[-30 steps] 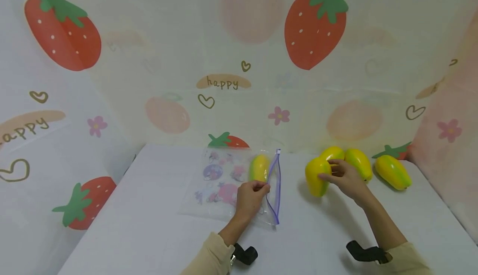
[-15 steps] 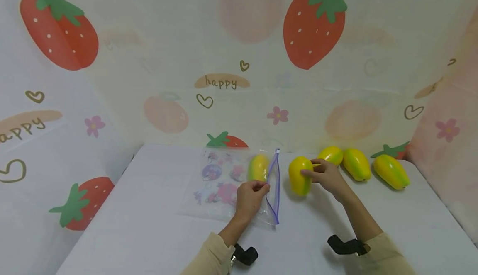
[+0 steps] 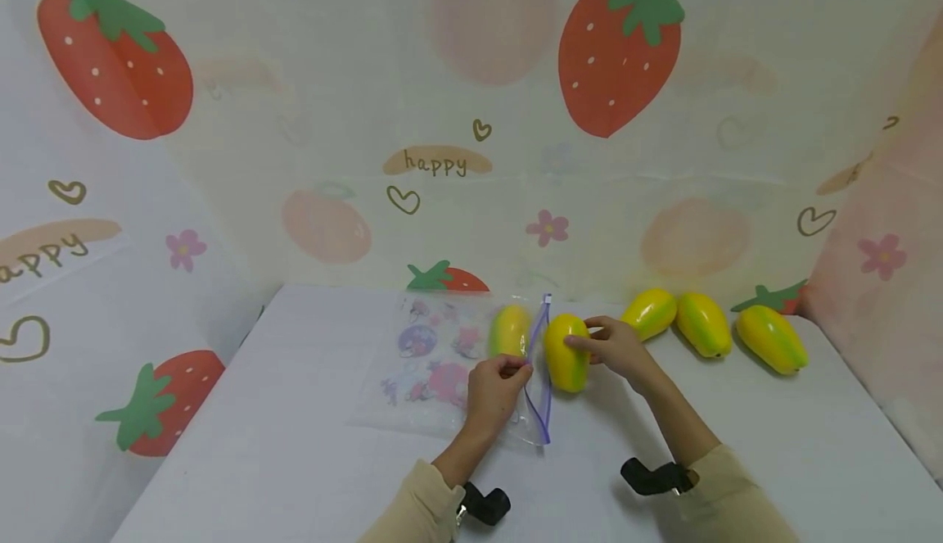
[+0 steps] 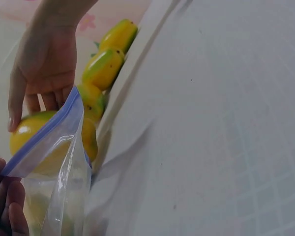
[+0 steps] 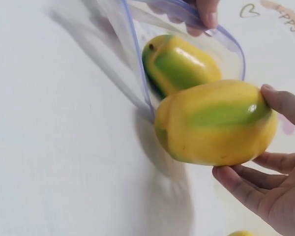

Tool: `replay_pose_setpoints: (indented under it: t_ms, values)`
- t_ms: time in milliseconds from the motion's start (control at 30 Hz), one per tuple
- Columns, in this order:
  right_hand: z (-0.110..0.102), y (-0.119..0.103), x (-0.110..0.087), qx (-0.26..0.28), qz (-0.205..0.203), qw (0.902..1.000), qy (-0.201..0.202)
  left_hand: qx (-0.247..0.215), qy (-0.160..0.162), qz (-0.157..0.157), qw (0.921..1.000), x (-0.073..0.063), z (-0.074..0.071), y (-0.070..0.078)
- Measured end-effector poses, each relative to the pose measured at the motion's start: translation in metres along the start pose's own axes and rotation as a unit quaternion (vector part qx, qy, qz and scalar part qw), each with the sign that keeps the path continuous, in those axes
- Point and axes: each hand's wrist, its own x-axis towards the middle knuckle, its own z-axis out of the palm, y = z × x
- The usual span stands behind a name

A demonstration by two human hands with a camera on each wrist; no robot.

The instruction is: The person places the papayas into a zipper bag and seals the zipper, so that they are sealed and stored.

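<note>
A bag (image 3: 423, 391) holding one yellow fruit (image 3: 510, 330) is pinched at its lip, fingertips together, by the left hand (image 3: 492, 395), apparently so the mouth gapes toward three o'clock. Just outside, another fruit (image 3: 566, 367) is gripped, fingers wide, by the right hand (image 3: 621, 352); at two o'clock, three more fruits (image 3: 703, 326) lie.

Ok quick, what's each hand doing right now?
Left hand: closed, pinching the clear zip bag at its rim.
Right hand: holding a yellow-green fruit.

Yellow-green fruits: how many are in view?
5: one fruit inside the clear bag, one fruit in the right hand at the bag's opening, and three fruits on the table, back right. No others show, though the left hand covers part of the bag.
</note>
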Motion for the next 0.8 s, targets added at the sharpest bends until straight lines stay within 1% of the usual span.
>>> replay_pose_setpoints:
  t_ms: [133, 300, 400, 633, 800]
  values:
    - [0.008, -0.004, 0.004, 0.007, 0.008, 0.9999, -0.001, -0.001, -0.005, -0.005, 1.0, 0.001, 0.0, 0.0]
    - [0.017, -0.007, 0.01, 0.004, 0.015, 0.9999, -0.002, -0.006, -0.006, 0.008, 0.9999, 0.001, -0.001, 0.001]
    - [0.024, -0.008, 0.013, 0.014, 0.013, 0.9998, -0.002, -0.008, -0.006, 0.014, 0.9998, 0.001, -0.001, 0.0]
    - [0.035, -0.008, 0.015, 0.072, 0.027, 0.997, 0.007, -0.014, -0.015, 0.015, 0.9997, 0.001, -0.001, -0.001]
    - [0.039, -0.01, 0.013, 0.085, 0.025, 0.9961, 0.008, -0.02, -0.021, 0.008, 0.9996, 0.001, -0.002, -0.001]
